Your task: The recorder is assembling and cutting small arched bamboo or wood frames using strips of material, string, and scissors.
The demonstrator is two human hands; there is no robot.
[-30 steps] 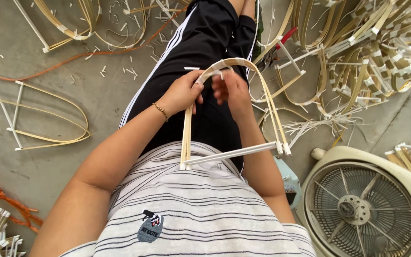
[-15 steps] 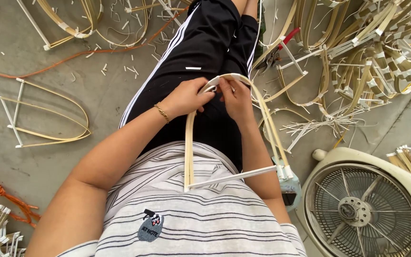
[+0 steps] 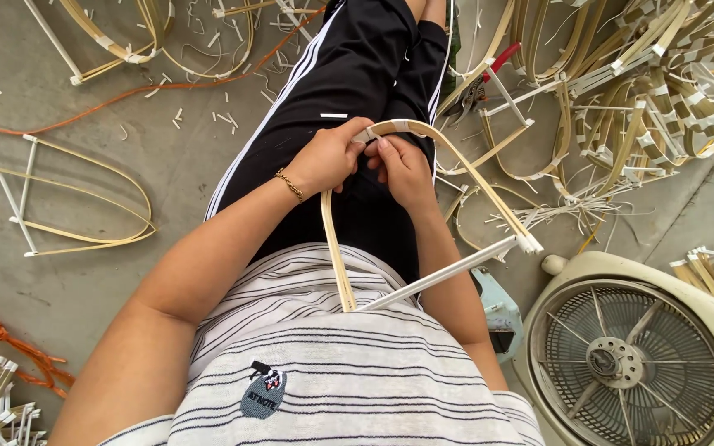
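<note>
A bent bamboo frame [image 3: 473,177], an arch of pale strips closed by a white cross stick [image 3: 448,277], rests against my striped shirt over my lap. My left hand [image 3: 328,157], with a gold bracelet on the wrist, grips the top of the arch. My right hand [image 3: 402,169] pinches the same top bend from the other side, where a white binding strip [image 3: 386,128] wraps the bamboo. Both hands touch each other over my black trousers.
A finished arched frame [image 3: 76,198] lies on the concrete floor at left. A big heap of similar bamboo frames [image 3: 646,91] fills the upper right. A beige floor fan [image 3: 638,355] lies at lower right. Orange cord [image 3: 126,95] crosses the floor; red-handled pliers [image 3: 489,70] lie by my leg.
The frame has tilted, its cross stick swinging lower and nearer my body. Both hands have closed in together on the top bend.
</note>
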